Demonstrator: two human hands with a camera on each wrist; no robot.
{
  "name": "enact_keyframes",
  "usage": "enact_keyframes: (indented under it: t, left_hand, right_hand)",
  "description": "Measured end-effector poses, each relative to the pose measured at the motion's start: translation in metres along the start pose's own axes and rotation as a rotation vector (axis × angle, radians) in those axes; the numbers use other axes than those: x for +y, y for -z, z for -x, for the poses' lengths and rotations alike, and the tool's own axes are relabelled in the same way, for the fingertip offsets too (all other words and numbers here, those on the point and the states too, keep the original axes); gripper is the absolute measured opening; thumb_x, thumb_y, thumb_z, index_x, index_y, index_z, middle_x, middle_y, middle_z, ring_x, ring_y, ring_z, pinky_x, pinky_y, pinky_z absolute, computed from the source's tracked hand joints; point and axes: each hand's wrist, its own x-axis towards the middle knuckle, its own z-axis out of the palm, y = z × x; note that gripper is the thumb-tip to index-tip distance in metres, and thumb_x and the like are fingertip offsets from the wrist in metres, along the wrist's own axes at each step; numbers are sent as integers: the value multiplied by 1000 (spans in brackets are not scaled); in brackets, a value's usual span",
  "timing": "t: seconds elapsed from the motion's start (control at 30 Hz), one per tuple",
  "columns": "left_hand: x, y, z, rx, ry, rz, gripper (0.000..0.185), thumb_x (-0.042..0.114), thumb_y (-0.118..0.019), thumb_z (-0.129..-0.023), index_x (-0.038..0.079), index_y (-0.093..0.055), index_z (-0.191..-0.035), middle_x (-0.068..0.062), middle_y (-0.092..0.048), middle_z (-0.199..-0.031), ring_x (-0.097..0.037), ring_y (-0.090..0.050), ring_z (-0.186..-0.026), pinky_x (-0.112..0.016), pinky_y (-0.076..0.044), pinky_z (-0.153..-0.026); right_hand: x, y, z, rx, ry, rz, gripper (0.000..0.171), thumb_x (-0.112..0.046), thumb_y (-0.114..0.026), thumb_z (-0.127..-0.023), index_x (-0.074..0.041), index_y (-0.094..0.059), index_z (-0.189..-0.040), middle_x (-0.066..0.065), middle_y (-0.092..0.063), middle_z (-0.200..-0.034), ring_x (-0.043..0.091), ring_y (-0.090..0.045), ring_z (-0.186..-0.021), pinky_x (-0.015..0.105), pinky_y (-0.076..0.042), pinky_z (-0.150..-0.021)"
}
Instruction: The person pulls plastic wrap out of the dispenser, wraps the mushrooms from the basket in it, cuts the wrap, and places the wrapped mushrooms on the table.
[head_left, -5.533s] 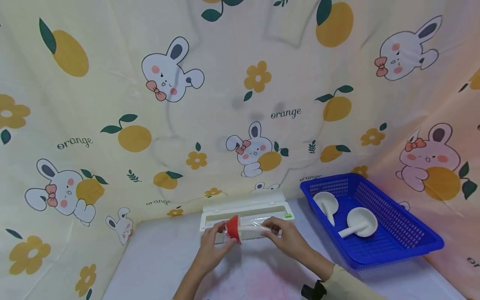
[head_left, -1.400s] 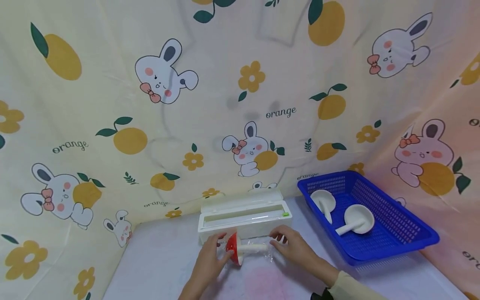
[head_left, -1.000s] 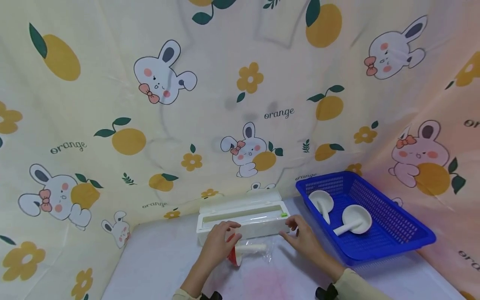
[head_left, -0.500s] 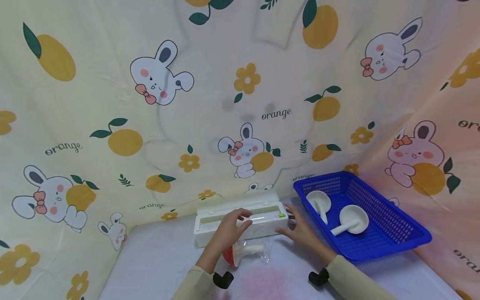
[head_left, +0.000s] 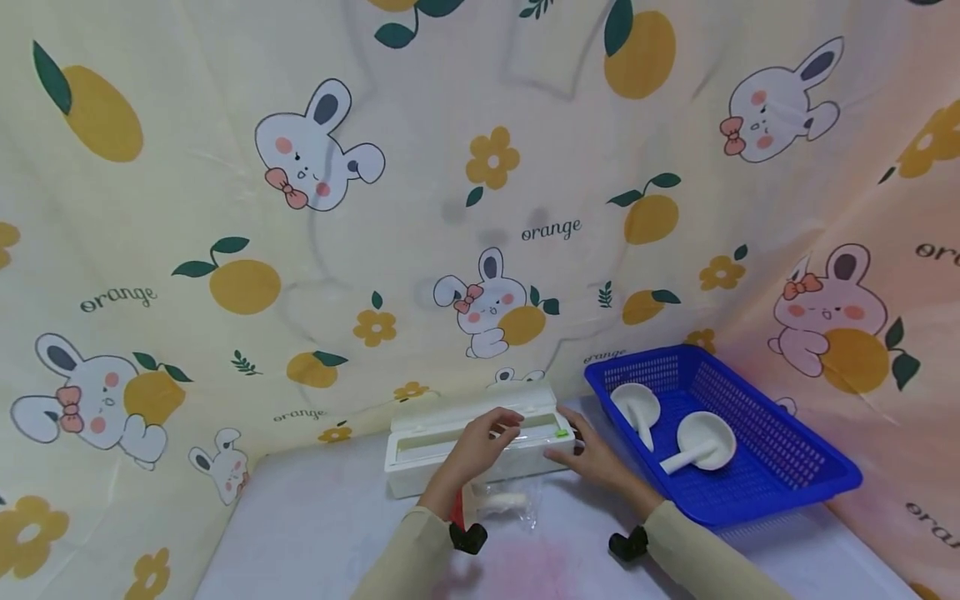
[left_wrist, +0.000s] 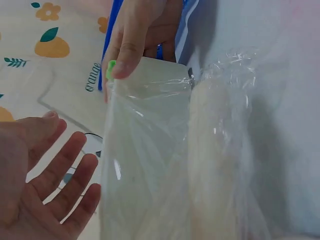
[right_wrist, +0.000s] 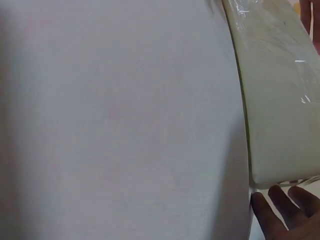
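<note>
A white cling film dispenser stands with its lid raised, and clear film hangs over its front. My right hand grips the dispenser's right end. Its thumb lies by the green slide cutter, with other fingers behind the end. Over the middle of the dispenser hovers my left hand, fingers spread loosely and holding nothing. In front lies a red-and-white mushroom-shaped ladle wrapped in clear film; my left wrist hides part of its red cap. Its pale handle shows in the left wrist view.
A blue plastic basket stands at the right, holding one white ladle and another white ladle. A white cloth with a pink stain covers the table. A printed curtain hangs behind and at the right.
The wrapped ladle, earlier held in both hands, now lies on the table. Both hands have let go and moved forward, the right one onto the dispenser's end, the left one above it.
</note>
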Motion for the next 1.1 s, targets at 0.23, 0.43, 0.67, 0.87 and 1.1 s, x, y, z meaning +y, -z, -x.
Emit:
enact_keyframes:
  t: [0.23, 0.43, 0.67, 0.87, 1.1]
  left_hand:
    - [-1, -12, -14, -5, -4, 48, 22, 18, -67, -108, 12, -73, -128, -4, -76, -121, -22, -70, -109, -40, -57, -96]
    - [-1, -29, -26, 30, -31, 72, 20, 15, -68, -106, 10, -77, -123, -4, -78, -120, -21, -71, -109, -35, -56, -95]
    - [-1, -47, -37, 35, 9, 55, 20, 16, -72, -103, 11, -80, -121, 0, -80, -119, -13, -71, -104, -32, -57, -93]
    - [3, -55, -41, 79, 51, -9, 17, 21, -77, -100, 17, -84, -115, 6, -81, -112, -9, -71, -99, -30, -57, -87]
    - [5, -65, -44, 124, 163, -92, 13, 38, -84, -92, 32, -87, -103, 21, -77, -94, 0, -62, -82, -25, -47, -73]
  right_hand:
    - [4, 2, -3, 9, 2, -8, 88, -36, -84, -95, -17, -37, -167, 21, -42, -165, 47, -51, -143, 60, -50, -110]
    - [9, 3, -5, -7, 32, -28, 85, -31, -84, -95, -18, -39, -166, 20, -43, -166, 46, -52, -143, 57, -52, -109]
    - [9, 5, -3, -11, 90, -51, 82, -25, -84, -95, -14, -41, -165, 22, -46, -163, 47, -55, -140, 56, -54, -106]
    - [13, 5, -3, -5, 166, -91, 79, -15, -83, -95, -8, -43, -163, 26, -46, -162, 49, -58, -135, 50, -58, -102]
    - [15, 6, -5, -15, 196, -102, 78, -15, -82, -97, -7, -42, -163, 28, -43, -163, 47, -63, -129, 39, -60, -95]
